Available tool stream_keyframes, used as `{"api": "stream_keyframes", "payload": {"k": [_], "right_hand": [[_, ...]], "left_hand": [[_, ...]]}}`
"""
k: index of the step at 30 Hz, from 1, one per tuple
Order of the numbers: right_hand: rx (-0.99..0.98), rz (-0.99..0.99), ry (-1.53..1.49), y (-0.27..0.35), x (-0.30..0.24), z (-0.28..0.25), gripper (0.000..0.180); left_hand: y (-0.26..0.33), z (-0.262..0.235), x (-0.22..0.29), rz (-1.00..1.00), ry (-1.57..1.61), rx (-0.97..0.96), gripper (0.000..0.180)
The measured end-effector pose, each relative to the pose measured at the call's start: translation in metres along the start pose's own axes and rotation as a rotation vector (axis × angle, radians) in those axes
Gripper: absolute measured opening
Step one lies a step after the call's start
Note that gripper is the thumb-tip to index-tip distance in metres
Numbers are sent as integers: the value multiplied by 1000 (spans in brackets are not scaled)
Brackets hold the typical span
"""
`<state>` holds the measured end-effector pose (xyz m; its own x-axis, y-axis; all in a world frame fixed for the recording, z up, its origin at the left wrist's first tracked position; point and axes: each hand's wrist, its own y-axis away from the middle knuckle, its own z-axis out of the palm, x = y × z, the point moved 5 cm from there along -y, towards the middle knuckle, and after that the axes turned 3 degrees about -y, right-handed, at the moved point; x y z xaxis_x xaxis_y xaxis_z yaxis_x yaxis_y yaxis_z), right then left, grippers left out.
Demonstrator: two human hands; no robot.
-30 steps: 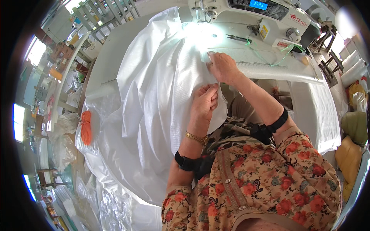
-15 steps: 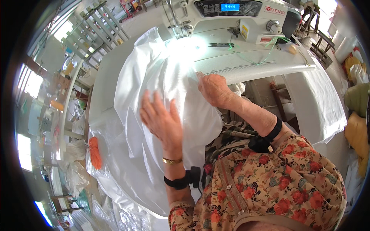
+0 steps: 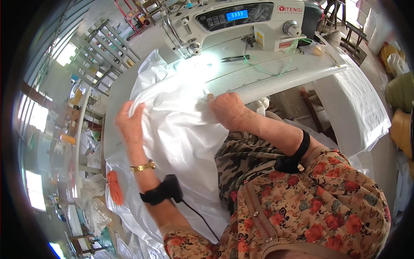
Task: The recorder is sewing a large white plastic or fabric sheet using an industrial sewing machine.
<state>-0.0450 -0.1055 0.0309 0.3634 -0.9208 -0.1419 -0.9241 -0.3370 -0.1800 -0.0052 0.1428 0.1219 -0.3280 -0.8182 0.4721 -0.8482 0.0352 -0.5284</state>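
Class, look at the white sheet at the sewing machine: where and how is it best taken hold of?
Probably by both sides of the white sheet: left hand from the left, pinching the raised fold; right hand from the right, on the right-hand edge. The sheet looks limp and rumpled, so a fold or edge should offer more purchase than its broad middle.

– Describe the white cloth [image 3: 179, 138].
– Smooth, slightly glossy, rumpled into soft folds.
– Lying how?
– Stretched from the view's 11 o'clock down to 7, ridged between 9 and 10, brightest just before 12.
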Motion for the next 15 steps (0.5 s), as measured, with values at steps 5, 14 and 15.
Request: {"api": "stream_keyframes", "payload": {"k": [5,14,15], "right_hand": [[-43,-47,50,-2,-8,9,24],[-37,-59,66,3,-7,11,32],[-57,-46,74,5,-4,9,30]], "left_hand": [[4,1,-5,107,-827,42,32],[45,140,82,471,-219,-366,35],[43,146,78,497,-287,-336,35]]}}
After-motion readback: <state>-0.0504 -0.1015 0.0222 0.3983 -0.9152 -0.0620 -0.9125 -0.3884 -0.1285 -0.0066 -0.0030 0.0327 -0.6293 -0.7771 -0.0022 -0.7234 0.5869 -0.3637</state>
